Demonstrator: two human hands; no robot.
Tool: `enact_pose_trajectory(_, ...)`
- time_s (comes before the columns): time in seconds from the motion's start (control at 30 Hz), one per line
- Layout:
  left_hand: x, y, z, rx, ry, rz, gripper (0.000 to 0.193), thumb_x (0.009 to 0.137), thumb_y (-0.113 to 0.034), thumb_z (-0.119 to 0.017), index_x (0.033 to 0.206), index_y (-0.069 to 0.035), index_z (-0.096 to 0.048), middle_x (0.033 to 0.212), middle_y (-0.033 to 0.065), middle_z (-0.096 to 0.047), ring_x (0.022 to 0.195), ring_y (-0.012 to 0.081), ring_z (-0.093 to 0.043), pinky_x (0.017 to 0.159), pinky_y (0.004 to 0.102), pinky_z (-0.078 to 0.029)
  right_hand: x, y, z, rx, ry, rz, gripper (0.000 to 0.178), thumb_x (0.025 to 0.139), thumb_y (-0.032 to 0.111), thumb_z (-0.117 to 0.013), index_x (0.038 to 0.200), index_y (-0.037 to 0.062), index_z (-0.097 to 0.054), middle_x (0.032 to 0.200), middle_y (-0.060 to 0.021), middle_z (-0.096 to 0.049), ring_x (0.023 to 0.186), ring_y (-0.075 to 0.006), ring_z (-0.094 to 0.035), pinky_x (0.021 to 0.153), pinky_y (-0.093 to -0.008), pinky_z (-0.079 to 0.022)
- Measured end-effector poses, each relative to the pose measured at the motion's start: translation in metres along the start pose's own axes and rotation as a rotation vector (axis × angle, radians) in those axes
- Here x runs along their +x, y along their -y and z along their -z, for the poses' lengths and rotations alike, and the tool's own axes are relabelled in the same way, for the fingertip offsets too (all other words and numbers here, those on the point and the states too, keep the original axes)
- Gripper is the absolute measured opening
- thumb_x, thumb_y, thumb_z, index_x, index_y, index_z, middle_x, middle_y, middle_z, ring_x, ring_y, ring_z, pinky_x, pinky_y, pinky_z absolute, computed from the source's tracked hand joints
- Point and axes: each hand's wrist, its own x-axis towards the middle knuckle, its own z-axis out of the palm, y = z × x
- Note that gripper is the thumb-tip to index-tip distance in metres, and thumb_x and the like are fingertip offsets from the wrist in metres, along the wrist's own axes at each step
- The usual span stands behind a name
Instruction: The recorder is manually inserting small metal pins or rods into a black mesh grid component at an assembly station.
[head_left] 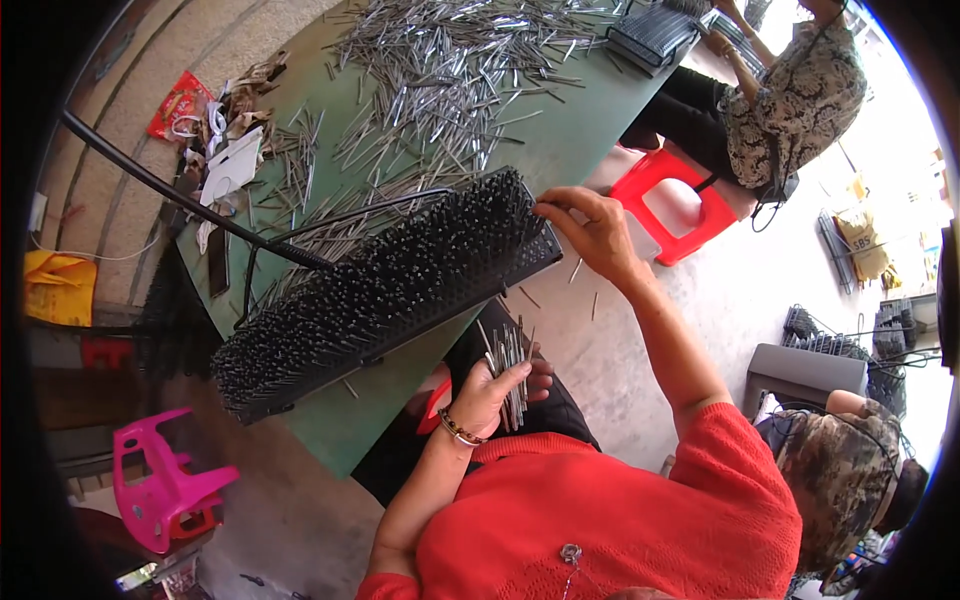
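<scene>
Standing across the near edge of the green table (335,430), the long black rack (535,262) is packed with dark-tipped upright pins (390,275), while part of its right end shows fewer. The left hand (482,393) is closed around a bundle of thin metal rods (512,385), held below the rack. The right hand (600,230) has thumb and fingers drawn narrow at the rack's right end; whether they grip a rod cannot be told. Beyond lies a heap of loose rods (440,85), spread directly on the tabletop.
</scene>
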Motion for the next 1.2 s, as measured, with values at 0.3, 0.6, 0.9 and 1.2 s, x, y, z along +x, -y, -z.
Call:
enact_pose_trajectory(0.3,0.002,0.002,0.004,-0.004,0.017,0.008,0.026,0.090,-0.009,-0.050,0.115,0.000,-0.048,0.098,0.0122,-0.061,0.085,0.0180,-0.062,0.073,0.0316,-0.053,-0.007,0.000,-0.004,-0.268,-0.008,0.268,0.014,0.073,0.008,-0.068,0.086,0.0044,-0.064,0.084,-0.0082,-0.061,0.079,-0.0248,-0.057,0.070,-0.0342,-0.046)
enact_pose_trajectory(0.6,0.000,0.005,0.004,-0.014,0.008,0.013,0.031,0.089,-0.009,-0.050,0.118,0.001,-0.047,0.098,0.0127,-0.062,0.084,0.0178,-0.062,0.072,0.0317,-0.053,-0.016,0.009,-0.010,-0.160,-0.086,0.154,0.010,0.076,0.004,-0.066,0.084,-0.0004,-0.063,0.075,-0.0103,-0.059,0.060,-0.0227,-0.060,0.050,-0.0287,-0.049)
enact_pose_trajectory(0.9,-0.001,0.007,0.004,-0.039,0.002,0.014,0.031,0.089,-0.010,-0.051,0.118,0.001,-0.047,0.097,0.0125,-0.062,0.084,0.0181,-0.062,0.072,0.0316,-0.053,-0.017,0.019,-0.009,-0.130,-0.042,0.097,0.010,0.075,0.004,-0.067,0.084,-0.0003,-0.064,0.075,-0.0093,-0.059,0.059,-0.0203,-0.060,0.051,-0.0273,-0.048)
enact_pose_trajectory(1.2,0.000,0.007,0.004,-0.060,0.023,0.021,0.030,0.089,-0.009,-0.051,0.117,0.000,-0.048,0.097,0.0129,-0.062,0.084,0.0183,-0.062,0.073,0.0320,-0.053,-0.021,0.016,-0.007,-0.116,-0.026,0.055,0.011,0.076,0.005,-0.066,0.086,0.0003,-0.064,0.077,-0.0095,-0.060,0.061,-0.0211,-0.060,0.055,-0.0284,-0.048)
